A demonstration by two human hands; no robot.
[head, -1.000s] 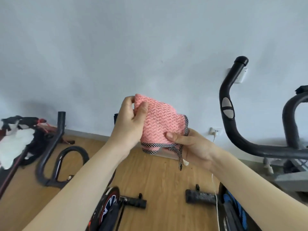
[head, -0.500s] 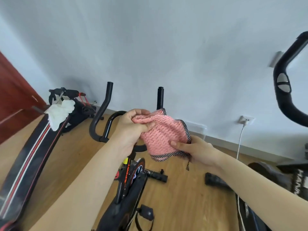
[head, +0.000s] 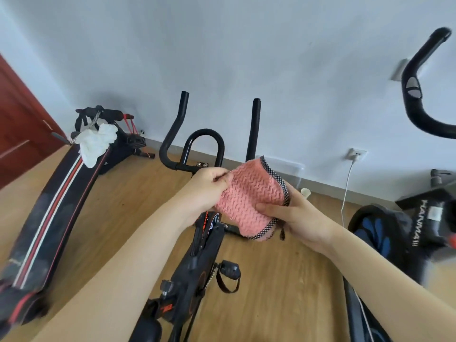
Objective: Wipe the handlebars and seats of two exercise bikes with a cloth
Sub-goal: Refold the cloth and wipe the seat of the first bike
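Left hand [head: 207, 187] and right hand [head: 299, 219] both gripped folded pink knit cloth with checkered trim [head: 249, 198], held above black curved bike handlebars [head: 197, 141].

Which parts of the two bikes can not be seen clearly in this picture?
Head view only:
- Left bike: seat below the bottom edge; the cloth, held by the left hand and right hand, covers part of its handlebar.
- Right bike: blurred, handlebar cut by the right edge, seat not visible.
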